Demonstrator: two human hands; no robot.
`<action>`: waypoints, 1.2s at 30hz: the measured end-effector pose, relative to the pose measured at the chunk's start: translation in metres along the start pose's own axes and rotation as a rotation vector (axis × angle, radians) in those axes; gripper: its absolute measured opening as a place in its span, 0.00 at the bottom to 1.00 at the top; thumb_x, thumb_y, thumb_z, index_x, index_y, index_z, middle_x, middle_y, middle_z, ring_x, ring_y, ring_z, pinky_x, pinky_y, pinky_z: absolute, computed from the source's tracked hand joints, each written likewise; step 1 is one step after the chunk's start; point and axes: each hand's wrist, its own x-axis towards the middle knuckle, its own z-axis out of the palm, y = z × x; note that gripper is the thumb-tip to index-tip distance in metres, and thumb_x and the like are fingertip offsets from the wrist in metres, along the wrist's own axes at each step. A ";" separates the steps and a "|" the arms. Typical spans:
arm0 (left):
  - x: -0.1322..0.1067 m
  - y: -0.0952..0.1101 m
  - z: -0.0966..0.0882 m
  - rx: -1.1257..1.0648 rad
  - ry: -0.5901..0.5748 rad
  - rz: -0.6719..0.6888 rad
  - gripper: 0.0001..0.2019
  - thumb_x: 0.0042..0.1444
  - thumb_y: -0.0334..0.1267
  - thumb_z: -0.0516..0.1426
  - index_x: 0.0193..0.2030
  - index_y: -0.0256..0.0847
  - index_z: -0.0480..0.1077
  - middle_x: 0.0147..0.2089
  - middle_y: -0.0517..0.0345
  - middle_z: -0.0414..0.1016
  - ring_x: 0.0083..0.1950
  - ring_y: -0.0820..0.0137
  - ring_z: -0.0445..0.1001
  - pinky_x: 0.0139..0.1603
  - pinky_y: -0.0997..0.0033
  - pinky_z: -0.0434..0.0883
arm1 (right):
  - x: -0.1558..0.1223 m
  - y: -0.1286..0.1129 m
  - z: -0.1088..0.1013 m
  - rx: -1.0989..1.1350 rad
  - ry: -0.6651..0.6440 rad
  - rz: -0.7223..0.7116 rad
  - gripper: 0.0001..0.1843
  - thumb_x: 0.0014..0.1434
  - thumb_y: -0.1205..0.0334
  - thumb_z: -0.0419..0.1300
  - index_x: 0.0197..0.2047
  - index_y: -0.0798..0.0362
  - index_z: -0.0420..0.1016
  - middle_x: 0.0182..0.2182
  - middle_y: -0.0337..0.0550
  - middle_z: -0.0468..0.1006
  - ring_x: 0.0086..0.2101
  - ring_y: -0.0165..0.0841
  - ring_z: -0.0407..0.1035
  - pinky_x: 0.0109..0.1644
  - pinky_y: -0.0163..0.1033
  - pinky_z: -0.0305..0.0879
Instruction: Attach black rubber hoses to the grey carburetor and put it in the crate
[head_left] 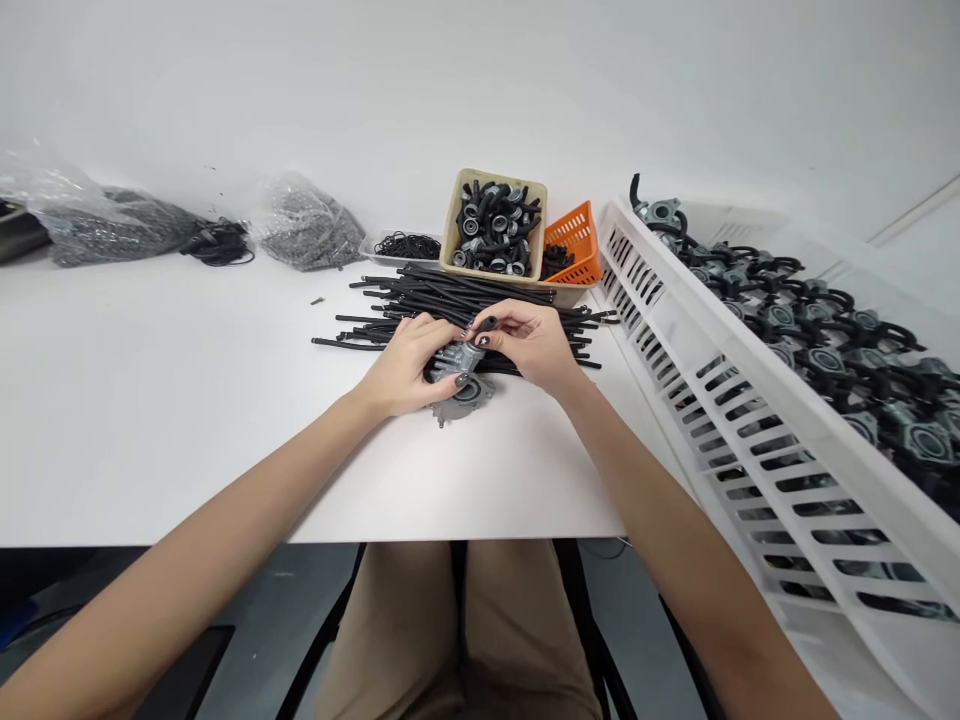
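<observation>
Nearest the camera, two bare forearms reach over the edge of the white table [150,440]. The left hand [409,365] is curled around a small grey metal part [459,362], its fingers closed on the part's left side and one dark-nailed fingertip pressing its front. The right hand [529,340] pinches the end of a short black tube [487,324] between thumb and forefinger, right at the top of the part. The part's round flange [469,392] rests on the table just below both hands.

Behind the hands lies a loose pile of black tubes [465,300], touching the beige box [495,230] filled with small black and silver fittings. Beside that stands an orange basket [576,240], and to the right a long white slotted crate [712,350] holds many finished parts with hoses. Far left sit clear bags [307,225] of dark pieces.

The likely trouble: the tube may go on crooked or only partway if the pinch slips, and a sideways push could turn the part in the left hand or nudge the pile behind into rolling.
</observation>
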 end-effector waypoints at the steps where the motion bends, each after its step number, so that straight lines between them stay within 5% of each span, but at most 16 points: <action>1: 0.000 -0.001 0.000 -0.001 -0.006 0.005 0.25 0.59 0.60 0.46 0.41 0.39 0.67 0.37 0.51 0.71 0.39 0.60 0.63 0.41 0.59 0.58 | 0.000 0.000 0.000 0.014 -0.004 -0.002 0.16 0.48 0.50 0.70 0.32 0.54 0.77 0.30 0.41 0.79 0.35 0.33 0.73 0.42 0.40 0.71; 15: -0.001 -0.002 0.000 0.013 0.009 0.011 0.31 0.61 0.64 0.40 0.43 0.39 0.69 0.34 0.51 0.69 0.38 0.60 0.62 0.41 0.59 0.58 | -0.001 0.007 -0.008 -0.072 -0.211 0.077 0.22 0.51 0.46 0.68 0.41 0.55 0.81 0.35 0.43 0.80 0.33 0.30 0.70 0.38 0.36 0.68; 21: -0.003 -0.001 -0.002 -0.043 -0.015 -0.025 0.36 0.58 0.69 0.41 0.51 0.38 0.68 0.43 0.48 0.73 0.43 0.59 0.66 0.47 0.58 0.61 | -0.003 0.005 -0.001 -0.175 -0.218 0.034 0.20 0.52 0.46 0.68 0.40 0.54 0.81 0.32 0.42 0.79 0.31 0.29 0.66 0.35 0.35 0.63; 30: -0.001 0.014 0.008 -0.883 0.115 -0.234 0.37 0.49 0.67 0.57 0.57 0.42 0.66 0.56 0.46 0.71 0.56 0.52 0.70 0.55 0.55 0.69 | -0.006 -0.020 0.000 0.074 -0.093 0.022 0.18 0.52 0.49 0.68 0.39 0.53 0.80 0.33 0.44 0.80 0.35 0.34 0.72 0.40 0.39 0.70; 36: -0.006 0.038 0.018 -1.519 -0.073 -0.555 0.40 0.44 0.62 0.64 0.62 0.50 0.61 0.48 0.50 0.77 0.41 0.55 0.79 0.35 0.56 0.77 | -0.007 -0.025 0.003 0.076 -0.204 0.132 0.17 0.52 0.51 0.69 0.40 0.54 0.79 0.36 0.46 0.81 0.36 0.35 0.75 0.40 0.38 0.71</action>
